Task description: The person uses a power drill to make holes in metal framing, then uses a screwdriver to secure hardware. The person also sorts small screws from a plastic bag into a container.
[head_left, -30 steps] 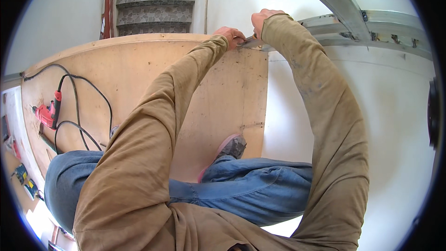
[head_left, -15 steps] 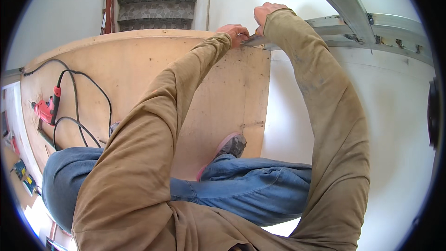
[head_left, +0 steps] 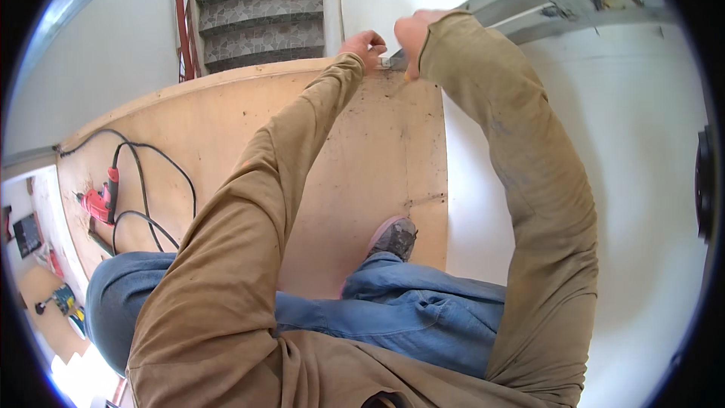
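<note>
At the far edge of a wooden board, my left hand is beside the end of a metal strip. Its fingers are loosely curled, with a gap between them and nothing visible inside. Just to the right, my right hand is closed over the strip. A small yellowish bit pokes out below its fingers, but the rest of what it grips is hidden. Farther right, the strip lines up with grey metal framing.
A red corded power drill lies at the board's left, its black cable looping beside my knee. Stone-patterned stairs rise beyond the board's far edge. A white wall stands at right. More tools lie at far left.
My left hand has come off the metal strip and drawn slightly left. My right hand has moved left and down, turning over the strip. The whole view has shifted a little.
</note>
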### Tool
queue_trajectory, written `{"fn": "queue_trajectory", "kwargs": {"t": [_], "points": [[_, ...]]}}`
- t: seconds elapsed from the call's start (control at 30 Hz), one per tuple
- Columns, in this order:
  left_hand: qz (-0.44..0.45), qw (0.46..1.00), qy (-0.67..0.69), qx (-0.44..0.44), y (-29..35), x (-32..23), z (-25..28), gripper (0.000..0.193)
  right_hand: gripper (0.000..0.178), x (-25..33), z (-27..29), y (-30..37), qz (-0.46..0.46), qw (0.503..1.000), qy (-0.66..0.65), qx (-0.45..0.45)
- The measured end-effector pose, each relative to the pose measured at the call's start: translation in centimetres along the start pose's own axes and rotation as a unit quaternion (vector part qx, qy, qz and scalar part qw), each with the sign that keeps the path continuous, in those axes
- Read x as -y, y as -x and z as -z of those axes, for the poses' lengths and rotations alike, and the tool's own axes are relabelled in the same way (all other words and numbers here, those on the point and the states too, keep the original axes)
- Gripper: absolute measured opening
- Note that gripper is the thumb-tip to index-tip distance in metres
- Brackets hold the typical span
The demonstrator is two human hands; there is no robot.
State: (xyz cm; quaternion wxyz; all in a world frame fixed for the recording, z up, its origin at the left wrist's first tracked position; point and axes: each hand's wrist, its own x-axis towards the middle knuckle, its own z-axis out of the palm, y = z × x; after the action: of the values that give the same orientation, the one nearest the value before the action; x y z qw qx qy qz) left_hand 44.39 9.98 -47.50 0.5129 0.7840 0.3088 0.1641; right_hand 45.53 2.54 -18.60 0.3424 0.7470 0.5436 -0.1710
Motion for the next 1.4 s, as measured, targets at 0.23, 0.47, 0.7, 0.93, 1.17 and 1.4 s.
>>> {"fn": "queue_trajectory", "kwargs": {"t": [0.23, 0.47, 0.7, 0.93, 1.17, 1.4], "points": [[0.015, 0.974, -0.066, 0.218, 3.1, 1.7, 2.6, 0.023, 0.038, 0.7, -16.8, -3.6, 0.155, 0.924, -0.334, 0.103], [0.079, 0.911, -0.242, 0.323, 12.9, 0.0, 7.7, 0.019, 0.030, 4.4, -25.3, -7.4, 0.234, 0.896, -0.354, 0.127], [0.070, 0.873, -0.340, 0.343, 16.9, -3.6, 26.0, 0.021, 0.036, 7.2, -24.4, -6.4, 0.255, 0.947, -0.149, 0.124], [0.301, 0.784, -0.534, 0.094, 26.2, 1.1, 54.1, 0.029, 0.017, 7.8, -31.0, -8.4, 0.315, 0.920, -0.226, 0.045], [0.509, 0.772, -0.296, -0.239, 43.2, 23.9, 64.1, 0.041, 0.012, 6.8, -24.3, -6.0, 0.270, 0.934, -0.234, -0.020], [0.484, 0.762, 0.031, -0.430, 43.1, 35.1, 61.8, 0.028, 0.015, 5.6, -22.5, -5.6, 0.231, 0.947, -0.221, -0.037]]}}
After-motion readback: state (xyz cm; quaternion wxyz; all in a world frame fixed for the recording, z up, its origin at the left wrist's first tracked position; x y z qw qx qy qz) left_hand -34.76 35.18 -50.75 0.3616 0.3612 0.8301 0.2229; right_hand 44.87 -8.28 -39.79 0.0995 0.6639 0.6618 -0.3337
